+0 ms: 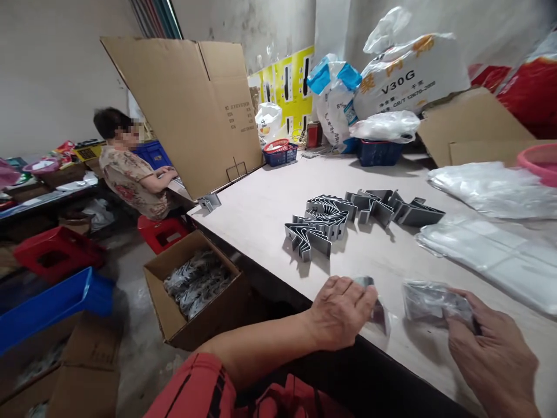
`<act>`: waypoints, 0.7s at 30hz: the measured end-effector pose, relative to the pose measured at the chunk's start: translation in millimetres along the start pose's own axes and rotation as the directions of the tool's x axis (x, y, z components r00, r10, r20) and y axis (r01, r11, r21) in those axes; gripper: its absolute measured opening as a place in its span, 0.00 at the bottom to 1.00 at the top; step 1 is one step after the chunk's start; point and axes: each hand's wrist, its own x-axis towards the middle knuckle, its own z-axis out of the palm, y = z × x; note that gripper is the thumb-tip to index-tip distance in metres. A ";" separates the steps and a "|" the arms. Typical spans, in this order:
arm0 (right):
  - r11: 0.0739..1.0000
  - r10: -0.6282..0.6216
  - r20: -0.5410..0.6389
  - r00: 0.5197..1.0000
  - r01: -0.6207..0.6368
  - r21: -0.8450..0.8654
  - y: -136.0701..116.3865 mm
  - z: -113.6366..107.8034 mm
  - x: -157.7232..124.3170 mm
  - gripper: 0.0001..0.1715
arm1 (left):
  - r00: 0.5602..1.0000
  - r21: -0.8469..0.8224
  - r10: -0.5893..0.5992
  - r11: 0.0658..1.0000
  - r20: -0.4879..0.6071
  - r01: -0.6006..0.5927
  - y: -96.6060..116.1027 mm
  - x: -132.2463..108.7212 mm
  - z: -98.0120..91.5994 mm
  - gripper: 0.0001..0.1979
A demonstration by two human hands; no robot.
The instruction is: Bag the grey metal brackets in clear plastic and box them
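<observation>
My left hand [342, 313] is closed at the table's front edge, its fingers over a bagged metal piece [380, 316] in clear plastic, partly hidden behind them. To the right, my right hand [494, 342] grips a grey bent metal bracket [429, 299] wrapped in a clear plastic bag, thumb in front. Beyond both hands stands a curved row of grey bent metal brackets [319, 217], several nested tightly together. At the row's right end a few brackets [418, 212] sit more loosely.
Flat clear plastic bags [491, 255] are stacked at the right. Below the table's left edge, a cardboard box [198, 290] holds several bagged parts. A tall cardboard sheet [187, 110] stands at the far edge. Another person [130, 168] sits beyond it. Baskets [281, 154] and sacks line the wall.
</observation>
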 end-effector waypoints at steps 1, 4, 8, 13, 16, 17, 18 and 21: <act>1.000 0.005 -0.034 0.999 -0.004 0.025 0.9 1.3 -3.3 0.23 | 0.999 0.004 0.018 1.000 0.038 -0.018 1.2 9.8 2.3 0.21; 0.988 0.001 -0.097 0.995 0.014 0.156 2.7 5.5 -15.8 0.23 | 0.994 -0.009 0.063 0.998 0.086 -0.062 4.3 30.0 6.8 0.19; 0.954 -0.009 -0.055 0.998 0.025 0.300 2.9 15.1 -27.2 0.22 | 0.990 -0.170 0.109 0.981 0.084 -0.093 9.4 36.7 20.2 0.22; 0.891 -0.063 0.185 0.981 -0.028 0.453 1.6 17.3 -27.1 0.19 | 0.994 -0.522 -0.089 0.852 -0.058 0.046 -1.5 31.8 39.5 0.31; 0.861 -0.246 0.353 0.903 0.035 0.508 1.5 13.4 -20.8 0.21 | 0.985 -0.651 -0.169 0.746 0.020 0.141 -13.5 30.6 43.8 0.32; 0.852 -0.324 0.398 0.858 0.083 0.516 1.5 12.6 -17.6 0.23 | 0.984 -0.671 -0.168 0.722 0.065 0.168 -16.7 30.7 44.2 0.31; 0.843 -0.394 0.431 0.812 0.132 0.522 1.4 12.4 -14.1 0.25 | 0.981 -0.684 -0.160 0.705 0.106 0.188 -19.2 30.9 44.3 0.30; 0.807 -0.533 0.457 0.712 0.266 0.527 -0.6 15.9 -2.5 0.28 | 0.981 -0.694 -0.134 0.694 0.138 0.192 -24.3 32.6 44.1 0.29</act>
